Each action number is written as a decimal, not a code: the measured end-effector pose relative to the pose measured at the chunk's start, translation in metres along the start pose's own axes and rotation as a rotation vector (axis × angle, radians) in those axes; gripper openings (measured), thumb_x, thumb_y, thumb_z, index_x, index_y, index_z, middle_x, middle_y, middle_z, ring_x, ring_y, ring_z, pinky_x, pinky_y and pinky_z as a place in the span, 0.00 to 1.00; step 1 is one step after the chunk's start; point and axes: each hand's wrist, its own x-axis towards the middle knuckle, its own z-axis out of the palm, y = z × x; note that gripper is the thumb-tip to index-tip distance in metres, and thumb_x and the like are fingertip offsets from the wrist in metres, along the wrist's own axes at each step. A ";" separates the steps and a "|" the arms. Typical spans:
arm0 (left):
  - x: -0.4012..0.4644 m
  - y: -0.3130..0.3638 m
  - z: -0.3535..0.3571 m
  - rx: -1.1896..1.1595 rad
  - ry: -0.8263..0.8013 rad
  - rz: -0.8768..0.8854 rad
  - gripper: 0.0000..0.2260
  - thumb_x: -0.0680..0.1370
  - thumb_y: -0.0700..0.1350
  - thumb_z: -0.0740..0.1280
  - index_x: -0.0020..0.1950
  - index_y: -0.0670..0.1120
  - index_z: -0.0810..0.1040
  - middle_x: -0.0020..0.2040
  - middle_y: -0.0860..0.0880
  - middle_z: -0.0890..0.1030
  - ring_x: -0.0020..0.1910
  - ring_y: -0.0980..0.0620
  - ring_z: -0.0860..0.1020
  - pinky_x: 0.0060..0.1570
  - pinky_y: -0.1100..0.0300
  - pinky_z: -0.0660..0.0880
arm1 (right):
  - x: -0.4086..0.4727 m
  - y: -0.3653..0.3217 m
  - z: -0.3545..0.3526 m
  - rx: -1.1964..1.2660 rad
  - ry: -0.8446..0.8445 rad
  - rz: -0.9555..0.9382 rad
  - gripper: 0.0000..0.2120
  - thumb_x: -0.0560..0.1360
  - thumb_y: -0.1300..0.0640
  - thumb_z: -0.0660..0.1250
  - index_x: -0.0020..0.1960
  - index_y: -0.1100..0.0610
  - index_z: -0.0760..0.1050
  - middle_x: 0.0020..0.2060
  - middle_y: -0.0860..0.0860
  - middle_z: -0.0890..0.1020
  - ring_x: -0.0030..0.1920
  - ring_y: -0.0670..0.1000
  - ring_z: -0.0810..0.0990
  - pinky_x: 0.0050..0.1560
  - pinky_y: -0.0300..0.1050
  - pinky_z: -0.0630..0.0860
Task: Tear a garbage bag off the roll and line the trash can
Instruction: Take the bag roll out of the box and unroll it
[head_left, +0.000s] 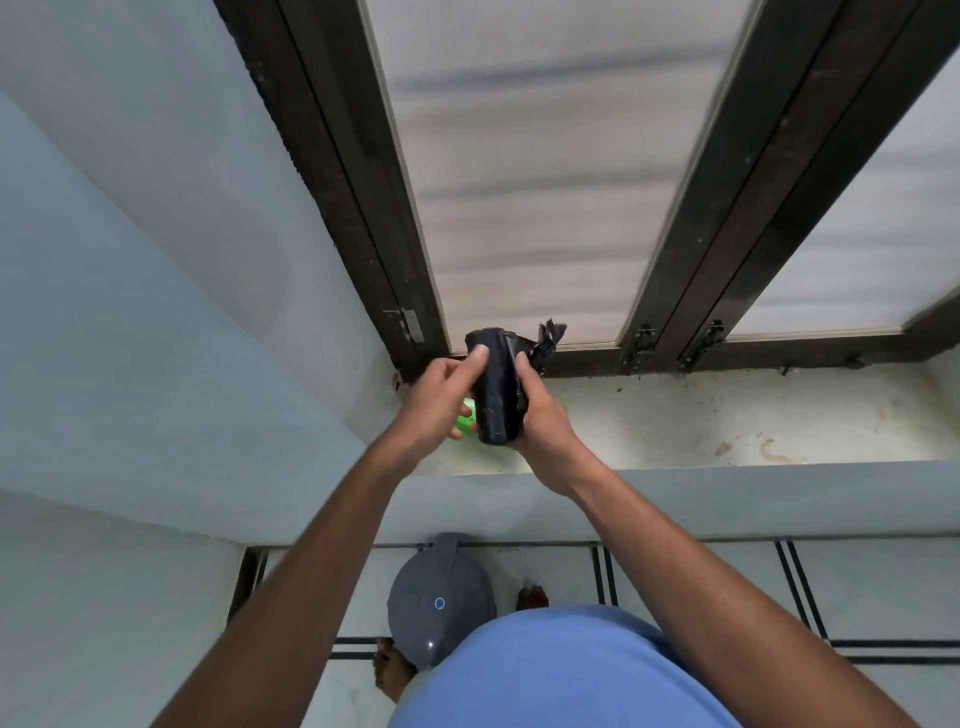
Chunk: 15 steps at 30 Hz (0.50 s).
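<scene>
Fingers (480, 355) of the left hand (441, 397) pinch the top of the black bag roll (496, 392) gripped by the right hand (540, 415) above the windowsill (727, 415) — no bag torn off, lidded trash can (441, 605) on the floor unlined.

Two bare forearms, uncovered from the lower frame edge up to the wrists; no sleeve cuffs, watch or bracelets visible anywhere along them. Left hand (441, 400) and right hand (540, 415) bare as well, ungloved, with short plain nails and no rings on the fingers that show. Blue top (561, 670) over the torso at the bottom of the frame, plain and smooth, without print, buttons or seams in view; probably short-sleeved, though the shoulders lie outside the frame. Bare left foot (390, 673) and the toes of the right foot (532, 597) below, no shoes or socks, partly hidden behind the top.
</scene>
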 end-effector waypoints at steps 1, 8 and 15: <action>-0.005 -0.003 0.002 -0.017 -0.002 0.014 0.26 0.82 0.68 0.67 0.67 0.47 0.76 0.57 0.51 0.82 0.51 0.53 0.82 0.39 0.59 0.78 | 0.001 0.000 0.002 0.038 -0.013 0.005 0.26 0.90 0.34 0.53 0.66 0.45 0.86 0.64 0.52 0.90 0.67 0.55 0.87 0.68 0.62 0.83; 0.001 -0.017 -0.002 -0.278 0.138 -0.048 0.19 0.83 0.58 0.71 0.65 0.46 0.85 0.56 0.45 0.89 0.51 0.50 0.88 0.42 0.58 0.83 | 0.014 -0.006 0.003 0.081 0.072 0.043 0.23 0.90 0.45 0.61 0.70 0.59 0.85 0.63 0.61 0.89 0.63 0.63 0.89 0.61 0.61 0.87; -0.004 -0.014 -0.012 -0.738 -0.011 -0.087 0.06 0.80 0.41 0.73 0.55 0.42 0.86 0.49 0.46 0.88 0.50 0.50 0.87 0.54 0.53 0.86 | 0.018 -0.006 -0.010 0.165 0.139 0.011 0.17 0.88 0.53 0.68 0.71 0.62 0.83 0.63 0.60 0.89 0.64 0.59 0.88 0.47 0.52 0.88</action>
